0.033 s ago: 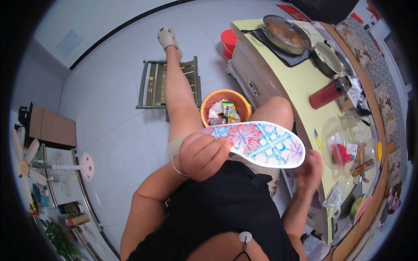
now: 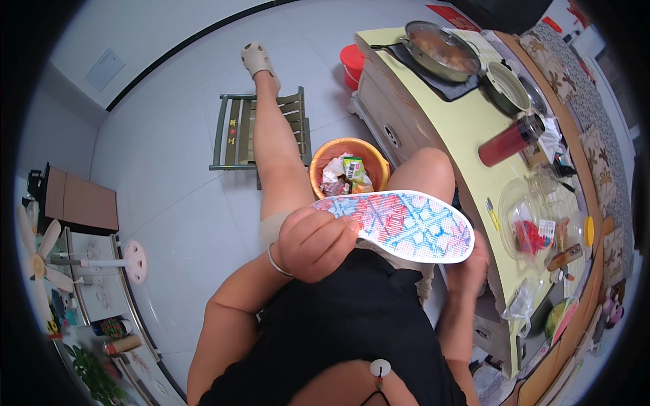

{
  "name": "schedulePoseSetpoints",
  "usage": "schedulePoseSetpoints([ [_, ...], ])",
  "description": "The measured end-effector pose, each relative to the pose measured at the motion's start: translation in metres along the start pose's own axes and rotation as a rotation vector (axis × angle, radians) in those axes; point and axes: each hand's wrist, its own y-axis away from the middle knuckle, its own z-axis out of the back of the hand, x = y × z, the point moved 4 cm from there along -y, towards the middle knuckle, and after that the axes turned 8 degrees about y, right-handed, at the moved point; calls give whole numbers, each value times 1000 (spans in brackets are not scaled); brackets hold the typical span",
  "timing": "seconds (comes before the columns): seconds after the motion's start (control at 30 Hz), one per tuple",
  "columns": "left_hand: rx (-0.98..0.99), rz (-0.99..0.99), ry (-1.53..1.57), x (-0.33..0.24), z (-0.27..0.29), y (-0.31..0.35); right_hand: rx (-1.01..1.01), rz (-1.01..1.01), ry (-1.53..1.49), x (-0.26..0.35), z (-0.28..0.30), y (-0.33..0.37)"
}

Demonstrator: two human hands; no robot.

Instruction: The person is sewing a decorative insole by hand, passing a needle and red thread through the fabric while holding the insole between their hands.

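Observation:
My left hand is closed on the left part of an insole, thumb on top and fingers curled. The insole is white-edged and stitched in blue, red and pink patterns, and it lies flat-side up above my lap. At its right, rounded end is my right hand, close against the edge. Its fingers are partly hidden behind the insole and blurred, so whether they hold a needle or thread does not show.
An orange waste bin with wrappers stands between my legs. My leg rests over a folding stool. At right, a yellow-topped table carries a lidded pan, a dark red flask and a clear container of red thread. A fan stands left.
My right hand has moved left, in against the insole's right end. The left hand and the insole stay nearly in place; the whole view has shifted slightly.

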Motion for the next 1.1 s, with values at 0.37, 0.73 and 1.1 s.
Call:
schedulePoseSetpoints([
  [0.37, 48, 269, 210, -4, -19, 11, 472, 217, 395, -15, -108, 29],
  [0.73, 54, 229, 247, -1, -23, 14, 326, -162, -268, -19, -104, 1],
  [1.1, 46, 213, 284, -2, -22, 11, 518, -68, -369, -24, -89, -31],
])
